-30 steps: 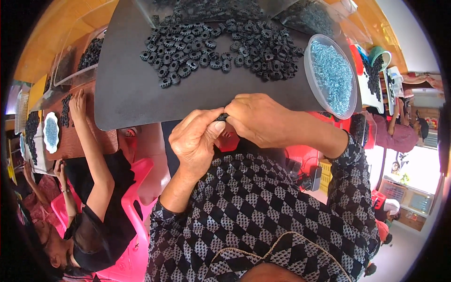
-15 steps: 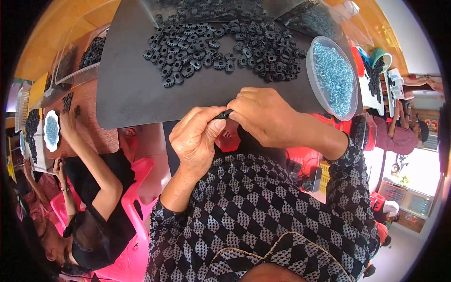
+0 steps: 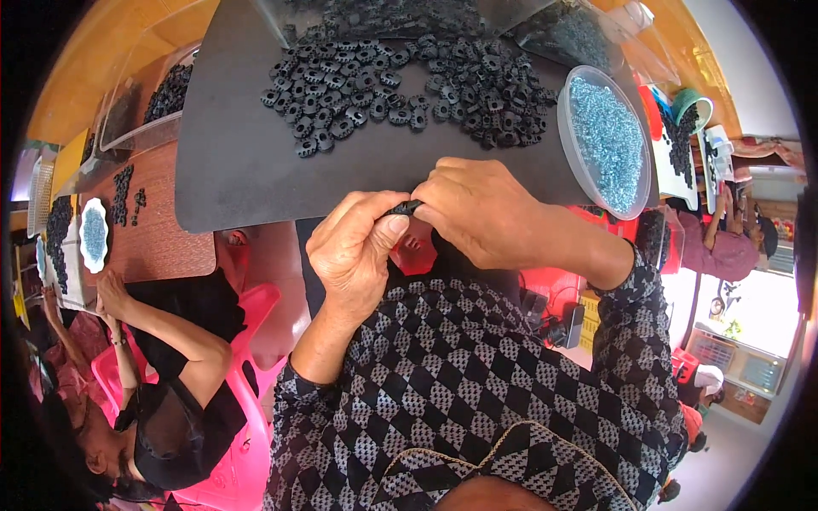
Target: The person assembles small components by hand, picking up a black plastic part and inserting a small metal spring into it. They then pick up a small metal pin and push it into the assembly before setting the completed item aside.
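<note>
Near the dark table's front edge, my left hand (image 3: 354, 243) pinches a small black plastic clip piece (image 3: 404, 207) between thumb and fingers. My right hand (image 3: 473, 209) closes on the right end of the same piece, its fingertips meeting those of my left. Much of the piece is hidden by my fingers. Beyond my hands lie two adjoining heaps of toothed black clip pieces, a left heap (image 3: 328, 94) and a right heap (image 3: 494, 89). At the right, a round clear tub (image 3: 564, 128) is full of small shiny bluish bits (image 3: 607, 140), too small to make out singly.
Clear plastic boxes stand at the table's (image 3: 247, 170) far side. At left, a co-worker's hands (image 3: 111, 298) are by another table (image 3: 166, 238), near rows of black pieces and a white scalloped dish (image 3: 94, 255). A pink chair (image 3: 243, 392) stands beside me.
My two hands stay nearly where they were, still on the clip piece. The co-worker at the left has drawn a hand back from the black pieces toward the table's near edge.
</note>
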`<state>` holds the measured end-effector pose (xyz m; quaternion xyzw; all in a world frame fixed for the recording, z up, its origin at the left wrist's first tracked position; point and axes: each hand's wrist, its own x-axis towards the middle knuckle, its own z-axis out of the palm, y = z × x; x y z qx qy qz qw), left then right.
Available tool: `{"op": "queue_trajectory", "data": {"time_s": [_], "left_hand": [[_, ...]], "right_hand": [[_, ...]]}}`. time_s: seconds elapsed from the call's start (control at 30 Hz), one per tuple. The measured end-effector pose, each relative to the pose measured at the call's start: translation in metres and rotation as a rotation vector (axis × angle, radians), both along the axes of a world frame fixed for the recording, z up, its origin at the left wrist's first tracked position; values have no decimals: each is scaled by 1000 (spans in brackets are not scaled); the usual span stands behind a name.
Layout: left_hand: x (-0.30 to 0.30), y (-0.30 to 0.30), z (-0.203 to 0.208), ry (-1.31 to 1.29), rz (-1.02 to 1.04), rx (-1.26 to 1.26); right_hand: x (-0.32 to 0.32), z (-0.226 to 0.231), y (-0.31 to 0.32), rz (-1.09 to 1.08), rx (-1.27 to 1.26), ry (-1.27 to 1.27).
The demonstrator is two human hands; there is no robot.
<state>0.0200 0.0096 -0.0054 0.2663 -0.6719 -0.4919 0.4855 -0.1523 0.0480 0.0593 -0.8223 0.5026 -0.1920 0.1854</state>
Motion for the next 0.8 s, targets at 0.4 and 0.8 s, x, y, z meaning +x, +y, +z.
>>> {"op": "queue_trajectory", "data": {"time_s": [0.4, 0.8], "left_hand": [[1, 0, -1, 14, -22, 53], [0, 0, -1, 26, -47, -22]], "right_hand": [[-3, 5, -6, -25, 81, 41], [-2, 1, -5, -7, 131, -21]]}}
